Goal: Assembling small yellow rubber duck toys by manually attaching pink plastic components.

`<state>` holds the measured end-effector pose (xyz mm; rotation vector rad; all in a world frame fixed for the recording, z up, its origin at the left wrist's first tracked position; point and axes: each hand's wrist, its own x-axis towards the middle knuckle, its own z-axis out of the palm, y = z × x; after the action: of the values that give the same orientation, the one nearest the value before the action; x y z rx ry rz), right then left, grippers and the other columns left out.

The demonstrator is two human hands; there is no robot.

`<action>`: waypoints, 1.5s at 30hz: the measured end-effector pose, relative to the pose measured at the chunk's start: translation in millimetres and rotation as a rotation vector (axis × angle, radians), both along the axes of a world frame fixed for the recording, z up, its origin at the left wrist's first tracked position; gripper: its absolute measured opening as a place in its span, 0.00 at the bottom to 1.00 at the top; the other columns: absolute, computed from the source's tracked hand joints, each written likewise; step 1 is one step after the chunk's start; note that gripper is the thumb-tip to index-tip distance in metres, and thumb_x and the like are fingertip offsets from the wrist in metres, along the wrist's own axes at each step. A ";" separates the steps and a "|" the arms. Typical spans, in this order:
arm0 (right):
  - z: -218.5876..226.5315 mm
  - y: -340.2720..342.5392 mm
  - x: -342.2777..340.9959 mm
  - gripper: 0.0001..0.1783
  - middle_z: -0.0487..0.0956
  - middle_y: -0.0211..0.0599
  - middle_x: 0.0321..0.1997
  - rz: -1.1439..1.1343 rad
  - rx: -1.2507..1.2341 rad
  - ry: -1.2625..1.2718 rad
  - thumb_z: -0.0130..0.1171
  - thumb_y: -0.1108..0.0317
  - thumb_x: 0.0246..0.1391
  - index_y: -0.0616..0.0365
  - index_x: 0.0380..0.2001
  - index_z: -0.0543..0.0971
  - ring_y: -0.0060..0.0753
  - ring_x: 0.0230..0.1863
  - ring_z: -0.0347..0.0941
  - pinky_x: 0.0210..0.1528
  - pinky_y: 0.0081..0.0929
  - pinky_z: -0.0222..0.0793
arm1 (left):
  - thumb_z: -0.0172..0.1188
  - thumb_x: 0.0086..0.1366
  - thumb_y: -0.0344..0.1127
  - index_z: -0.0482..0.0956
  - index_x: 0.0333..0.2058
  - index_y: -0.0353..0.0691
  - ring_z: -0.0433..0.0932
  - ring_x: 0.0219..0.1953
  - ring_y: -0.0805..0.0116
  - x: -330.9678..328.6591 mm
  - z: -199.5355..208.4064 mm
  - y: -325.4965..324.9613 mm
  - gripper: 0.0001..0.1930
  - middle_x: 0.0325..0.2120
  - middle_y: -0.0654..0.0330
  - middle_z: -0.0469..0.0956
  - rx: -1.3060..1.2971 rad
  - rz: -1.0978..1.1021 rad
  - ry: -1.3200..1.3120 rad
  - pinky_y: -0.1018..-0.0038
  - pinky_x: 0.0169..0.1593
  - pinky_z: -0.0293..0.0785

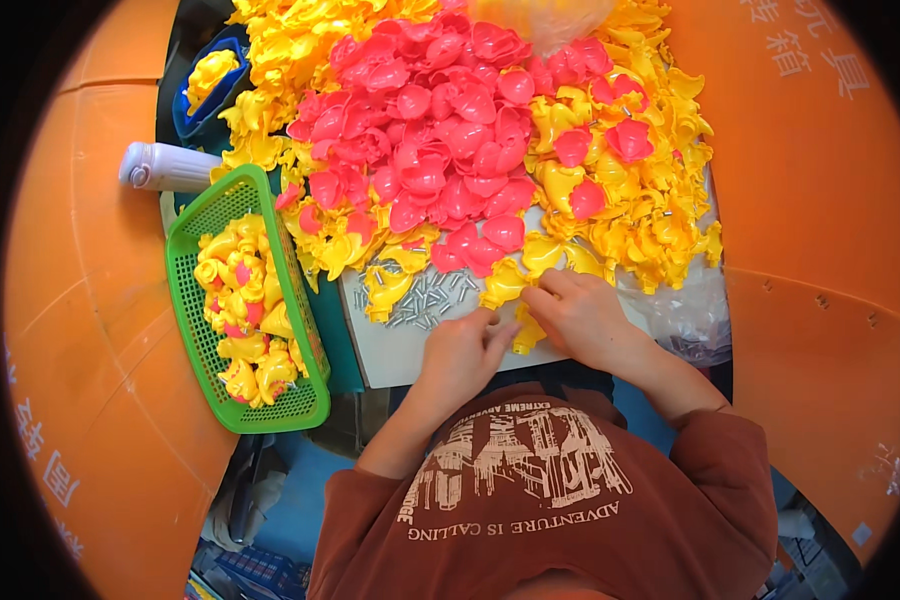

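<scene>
My left hand (462, 350) is at the table's near edge, fingers curled and thumb stretched toward a yellow plastic shell piece (527, 331). Whatever its fingertips may hold is too small to make out. Bent over that same piece, my right hand (576, 314) grips it from above with its fingers closed, hiding part of it. Just beyond my hands lie further yellow half shells (503, 284). Small silver metal pins (422, 303) are scattered to the left of my left hand, around another yellow shell (385, 288).
A large heap of pink cup-shaped pieces (450, 120) and yellow shells (660, 220) covers the white tabletop (395, 365). At left stands a green basket (315, 375) of yellow figures, near a pale bottle (175, 167) and a blue container (183, 120). Orange panels (820, 330) flank both sides.
</scene>
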<state>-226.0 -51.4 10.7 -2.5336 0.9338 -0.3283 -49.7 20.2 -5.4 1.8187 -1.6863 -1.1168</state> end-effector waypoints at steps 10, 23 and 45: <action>-15.9 12.9 -4.9 0.08 0.72 0.31 0.25 -0.029 -0.059 0.122 0.59 0.70 0.32 0.54 0.21 0.72 0.32 0.29 0.70 0.29 0.28 0.66 | 0.61 0.55 0.34 0.72 0.28 0.33 0.76 0.16 0.63 -15.9 -22.8 -12.4 0.10 0.12 0.55 0.73 0.032 -0.019 0.092 0.71 0.21 0.69; -12.9 -46.9 78.7 0.06 0.74 0.34 0.22 -0.109 -0.179 -0.068 0.60 0.69 0.41 0.56 0.25 0.77 0.36 0.27 0.71 0.29 0.29 0.67 | 0.56 0.58 0.23 0.68 0.32 0.35 0.72 0.24 0.82 67.0 -4.5 0.9 0.06 0.24 0.63 0.73 0.002 0.582 0.822 0.87 0.26 0.66; 28.0 -27.3 72.8 0.07 0.76 0.37 0.25 -0.265 -0.001 -0.575 0.59 0.79 0.44 0.64 0.30 0.77 0.22 0.21 0.72 0.20 0.16 0.63 | 0.52 0.63 0.27 0.65 0.51 0.31 0.73 0.30 0.83 26.2 13.7 -31.7 0.18 0.33 0.61 0.75 -0.092 0.563 1.098 0.86 0.32 0.71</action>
<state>-153.2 -78.7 38.7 -2.1165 1.0154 -1.0660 -23.5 -11.5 8.3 1.0988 -0.5315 -1.3408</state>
